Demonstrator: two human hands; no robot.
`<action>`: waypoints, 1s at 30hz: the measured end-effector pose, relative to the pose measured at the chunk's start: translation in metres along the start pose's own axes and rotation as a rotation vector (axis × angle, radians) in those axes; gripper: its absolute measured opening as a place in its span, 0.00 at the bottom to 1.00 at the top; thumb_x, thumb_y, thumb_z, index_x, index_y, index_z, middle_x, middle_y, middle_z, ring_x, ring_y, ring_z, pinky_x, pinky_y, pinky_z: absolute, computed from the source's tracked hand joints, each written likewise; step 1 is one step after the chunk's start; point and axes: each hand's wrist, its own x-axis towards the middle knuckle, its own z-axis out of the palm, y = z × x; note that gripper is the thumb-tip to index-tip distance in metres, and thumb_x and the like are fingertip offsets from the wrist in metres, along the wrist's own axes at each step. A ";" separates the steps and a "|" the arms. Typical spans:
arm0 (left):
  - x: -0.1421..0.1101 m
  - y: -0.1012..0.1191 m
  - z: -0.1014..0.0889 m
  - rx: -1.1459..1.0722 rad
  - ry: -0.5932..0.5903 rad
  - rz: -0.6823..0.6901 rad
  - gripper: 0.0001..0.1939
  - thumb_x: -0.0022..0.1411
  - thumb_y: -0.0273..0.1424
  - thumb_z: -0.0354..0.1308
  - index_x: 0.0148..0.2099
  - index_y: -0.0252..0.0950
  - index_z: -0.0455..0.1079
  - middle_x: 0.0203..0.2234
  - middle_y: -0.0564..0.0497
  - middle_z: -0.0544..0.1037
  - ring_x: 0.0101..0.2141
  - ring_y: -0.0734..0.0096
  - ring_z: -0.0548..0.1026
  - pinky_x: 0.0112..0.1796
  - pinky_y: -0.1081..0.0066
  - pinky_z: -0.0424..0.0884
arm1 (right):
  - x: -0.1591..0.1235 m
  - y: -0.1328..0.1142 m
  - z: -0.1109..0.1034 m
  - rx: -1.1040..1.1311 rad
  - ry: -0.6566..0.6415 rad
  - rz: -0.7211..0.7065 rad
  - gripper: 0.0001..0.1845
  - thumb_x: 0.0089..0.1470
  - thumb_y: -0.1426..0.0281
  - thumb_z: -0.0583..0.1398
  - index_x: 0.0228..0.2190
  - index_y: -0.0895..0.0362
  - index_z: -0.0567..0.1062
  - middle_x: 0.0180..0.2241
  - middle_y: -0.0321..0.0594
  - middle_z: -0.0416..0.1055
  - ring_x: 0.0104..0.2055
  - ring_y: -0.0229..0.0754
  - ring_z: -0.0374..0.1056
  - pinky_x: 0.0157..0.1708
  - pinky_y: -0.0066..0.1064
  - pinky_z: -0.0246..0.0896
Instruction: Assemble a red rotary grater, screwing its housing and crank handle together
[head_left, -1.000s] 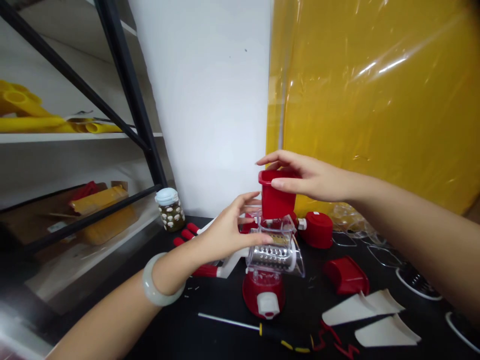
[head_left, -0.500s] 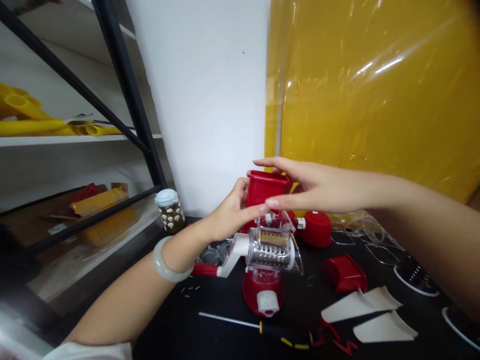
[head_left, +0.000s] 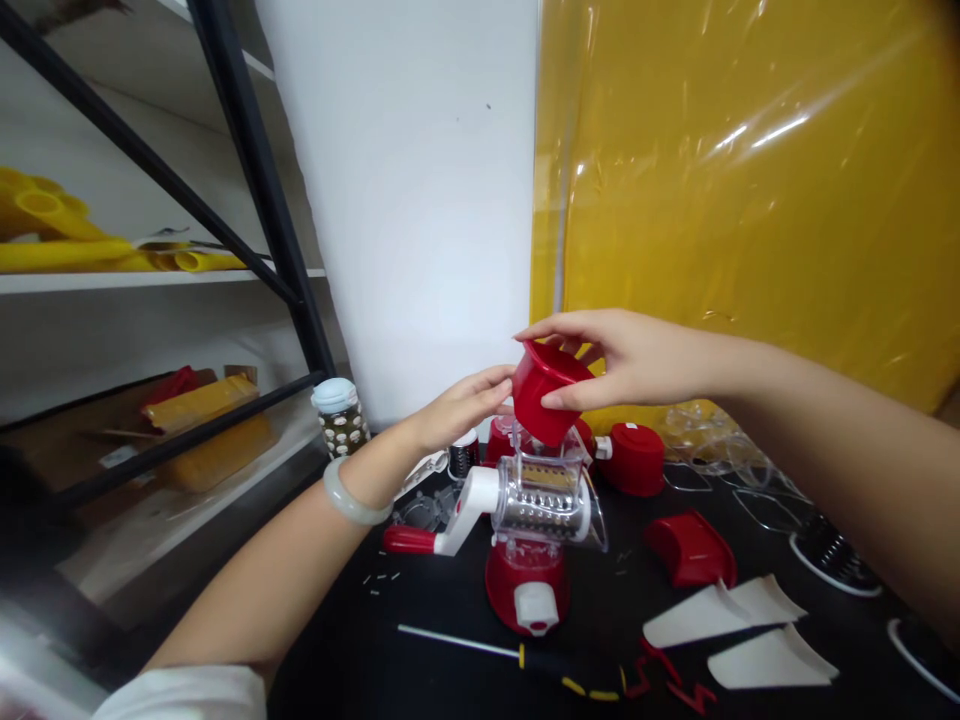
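Observation:
My right hand (head_left: 619, 355) grips a red plastic food pusher (head_left: 544, 395), thumb on the near side and fingers over the top. The pusher is tilted above the clear feed chute of a rotary drum grater (head_left: 540, 500). On the pusher's left is my left hand (head_left: 469, 405), fingers stretched out, their tips at its side; whether they touch it I cannot tell. The grater stands upright on a red base, with a metal drum inside and a white crank with a red handle (head_left: 409, 540) pointing left.
A screwdriver (head_left: 510, 650) lies in front of the grater. To the right are a red curved part (head_left: 690, 548), white tapered pieces (head_left: 772, 657) and drum blades (head_left: 832, 555). Behind stand another red base (head_left: 636, 458) and a lidded jar (head_left: 341, 420). A shelf rack (head_left: 259, 190) borders the left.
The red pusher has gone from upright to tilted and sits slightly further right in my right hand. My left hand has loosened from it, its fingers now straighter.

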 end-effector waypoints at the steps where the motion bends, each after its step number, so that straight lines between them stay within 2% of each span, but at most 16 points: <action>1: -0.001 0.000 -0.002 0.026 -0.003 -0.011 0.25 0.63 0.48 0.56 0.53 0.36 0.71 0.51 0.40 0.75 0.51 0.55 0.73 0.51 0.59 0.67 | 0.000 -0.002 0.001 -0.025 -0.008 0.004 0.37 0.45 0.54 0.66 0.55 0.54 0.70 0.50 0.44 0.74 0.49 0.49 0.71 0.49 0.43 0.69; 4: -0.006 0.003 -0.002 0.124 -0.020 -0.028 0.25 0.63 0.49 0.56 0.54 0.36 0.71 0.53 0.41 0.74 0.53 0.55 0.72 0.54 0.57 0.66 | 0.000 -0.007 0.003 -0.120 -0.023 -0.021 0.37 0.45 0.53 0.66 0.55 0.55 0.71 0.50 0.44 0.74 0.48 0.49 0.71 0.48 0.42 0.68; 8: -0.010 0.011 0.006 0.245 -0.061 0.017 0.24 0.67 0.47 0.52 0.57 0.36 0.69 0.54 0.41 0.73 0.54 0.57 0.71 0.56 0.57 0.64 | 0.001 -0.011 0.004 -0.154 -0.071 -0.018 0.34 0.46 0.53 0.65 0.53 0.55 0.72 0.47 0.44 0.75 0.43 0.48 0.72 0.43 0.40 0.68; 12: -0.012 0.017 0.012 0.365 -0.076 0.063 0.29 0.67 0.50 0.47 0.58 0.35 0.67 0.54 0.40 0.73 0.55 0.57 0.69 0.57 0.58 0.63 | 0.000 -0.012 0.008 -0.183 -0.132 -0.011 0.35 0.44 0.53 0.66 0.52 0.55 0.73 0.45 0.45 0.75 0.42 0.49 0.72 0.43 0.41 0.67; 16: -0.013 0.019 0.015 0.382 -0.090 0.043 0.32 0.66 0.53 0.45 0.60 0.36 0.66 0.52 0.40 0.75 0.55 0.57 0.70 0.55 0.62 0.65 | -0.001 -0.012 0.018 -0.177 -0.162 0.004 0.37 0.45 0.50 0.65 0.54 0.54 0.72 0.44 0.47 0.75 0.41 0.49 0.72 0.43 0.42 0.68; 20: -0.018 0.016 0.017 0.416 -0.110 0.011 0.36 0.64 0.57 0.42 0.62 0.39 0.64 0.55 0.40 0.73 0.57 0.57 0.69 0.57 0.62 0.64 | -0.003 -0.009 0.032 -0.145 -0.206 0.025 0.44 0.43 0.44 0.64 0.57 0.53 0.70 0.47 0.49 0.74 0.45 0.54 0.72 0.45 0.46 0.68; 23: -0.030 0.023 0.010 0.523 -0.080 -0.068 0.35 0.64 0.56 0.45 0.63 0.39 0.64 0.58 0.39 0.71 0.58 0.55 0.69 0.58 0.59 0.63 | -0.011 -0.007 0.026 -0.111 -0.218 0.038 0.51 0.40 0.43 0.66 0.62 0.52 0.64 0.54 0.49 0.71 0.52 0.58 0.69 0.50 0.50 0.66; 25: -0.043 0.035 -0.001 0.607 -0.003 -0.158 0.35 0.63 0.55 0.48 0.64 0.40 0.64 0.58 0.39 0.71 0.58 0.52 0.69 0.58 0.55 0.63 | -0.023 -0.010 0.006 -0.121 -0.133 0.041 0.51 0.43 0.43 0.65 0.64 0.50 0.60 0.59 0.48 0.67 0.57 0.60 0.65 0.54 0.52 0.63; 26: -0.051 0.043 -0.008 0.628 0.024 -0.182 0.35 0.62 0.55 0.51 0.64 0.40 0.63 0.59 0.39 0.71 0.58 0.51 0.69 0.58 0.54 0.62 | -0.031 -0.012 -0.007 -0.136 -0.033 0.040 0.48 0.46 0.44 0.62 0.64 0.48 0.60 0.60 0.45 0.66 0.58 0.60 0.65 0.54 0.52 0.63; 28: -0.065 0.057 -0.022 0.625 0.081 -0.171 0.38 0.61 0.56 0.50 0.66 0.41 0.60 0.61 0.40 0.68 0.60 0.50 0.66 0.59 0.53 0.61 | -0.048 -0.016 -0.033 -0.149 0.186 0.050 0.38 0.52 0.43 0.56 0.61 0.42 0.63 0.55 0.38 0.72 0.55 0.57 0.68 0.50 0.49 0.65; 30: -0.077 0.065 -0.032 0.637 0.117 -0.179 0.39 0.62 0.57 0.48 0.68 0.41 0.57 0.62 0.40 0.67 0.61 0.50 0.65 0.60 0.54 0.61 | -0.063 -0.015 -0.046 -0.173 0.420 0.105 0.33 0.56 0.43 0.52 0.59 0.40 0.65 0.49 0.33 0.75 0.52 0.55 0.70 0.47 0.45 0.65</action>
